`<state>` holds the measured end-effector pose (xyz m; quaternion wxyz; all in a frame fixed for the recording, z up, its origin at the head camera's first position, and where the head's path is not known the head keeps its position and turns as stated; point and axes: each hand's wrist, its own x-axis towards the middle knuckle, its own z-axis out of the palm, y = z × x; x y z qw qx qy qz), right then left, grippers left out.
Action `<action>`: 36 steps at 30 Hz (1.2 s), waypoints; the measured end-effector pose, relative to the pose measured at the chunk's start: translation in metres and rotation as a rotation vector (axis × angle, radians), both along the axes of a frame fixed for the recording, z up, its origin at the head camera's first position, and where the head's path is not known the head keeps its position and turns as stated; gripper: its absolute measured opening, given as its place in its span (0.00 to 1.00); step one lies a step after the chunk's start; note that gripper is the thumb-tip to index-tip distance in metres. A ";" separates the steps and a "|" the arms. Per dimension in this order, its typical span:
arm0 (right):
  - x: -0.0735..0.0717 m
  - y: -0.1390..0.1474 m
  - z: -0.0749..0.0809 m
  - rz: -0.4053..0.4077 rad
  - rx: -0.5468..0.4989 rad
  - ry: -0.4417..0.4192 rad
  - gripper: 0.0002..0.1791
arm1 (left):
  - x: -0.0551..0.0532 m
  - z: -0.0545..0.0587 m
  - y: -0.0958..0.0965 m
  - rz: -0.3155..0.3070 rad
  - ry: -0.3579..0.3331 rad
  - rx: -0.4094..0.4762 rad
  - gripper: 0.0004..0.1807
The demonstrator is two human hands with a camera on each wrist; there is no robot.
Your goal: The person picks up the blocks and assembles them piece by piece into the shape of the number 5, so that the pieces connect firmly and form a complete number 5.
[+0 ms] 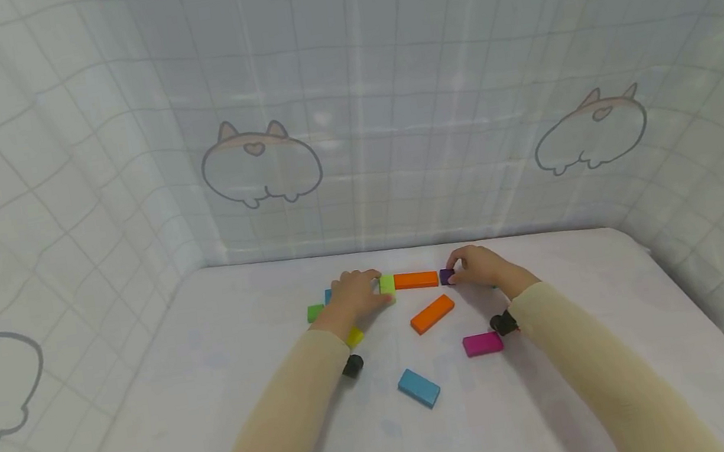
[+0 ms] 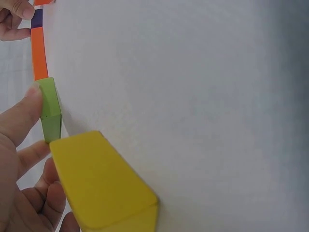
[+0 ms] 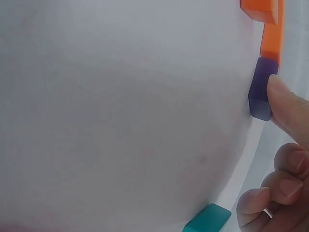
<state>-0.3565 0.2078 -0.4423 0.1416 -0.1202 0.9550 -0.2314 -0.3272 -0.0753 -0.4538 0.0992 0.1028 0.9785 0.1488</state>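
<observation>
Thumb and forefinger of my left hand (image 1: 356, 294) pinch a light green block (image 1: 387, 285), lying against the left end of an orange block (image 1: 416, 280). At that block's other end is a dark purple block (image 1: 447, 276), which my right hand (image 1: 476, 266) pinches by its ends. In the right wrist view the thumb presses the near face of the purple block (image 3: 261, 87), and the other fingers curl loosely. A yellow block (image 2: 104, 183) looms close below the left hand in the left wrist view. A second orange block (image 1: 432, 314) lies slanted in front of the row.
A blue block (image 1: 419, 388) and a magenta block (image 1: 483, 344) lie nearer me. Dark pieces sit by each sleeve, one on the left (image 1: 353, 366). A green block (image 1: 315, 313) is left of my left hand, a teal block (image 3: 208, 220) near my right. Patterned cloth walls surround the table.
</observation>
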 end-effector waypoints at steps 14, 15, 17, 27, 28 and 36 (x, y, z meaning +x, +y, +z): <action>0.000 -0.005 0.000 0.032 0.007 0.015 0.14 | 0.002 0.004 0.001 0.005 0.001 -0.007 0.36; 0.000 -0.006 0.000 0.033 0.008 0.017 0.14 | 0.002 0.004 0.001 0.005 0.000 -0.007 0.36; 0.000 -0.006 0.000 0.037 0.012 0.024 0.14 | 0.001 0.003 0.001 0.004 -0.001 -0.006 0.36; 0.000 -0.007 0.003 0.040 0.023 0.024 0.14 | 0.000 0.001 0.001 0.010 0.000 -0.005 0.37; 0.000 -0.007 0.003 0.040 0.025 0.025 0.14 | 0.000 0.001 0.001 0.014 -0.004 -0.002 0.37; 0.003 -0.009 0.005 0.035 0.022 0.014 0.14 | 0.001 0.002 0.002 0.022 -0.011 -0.010 0.37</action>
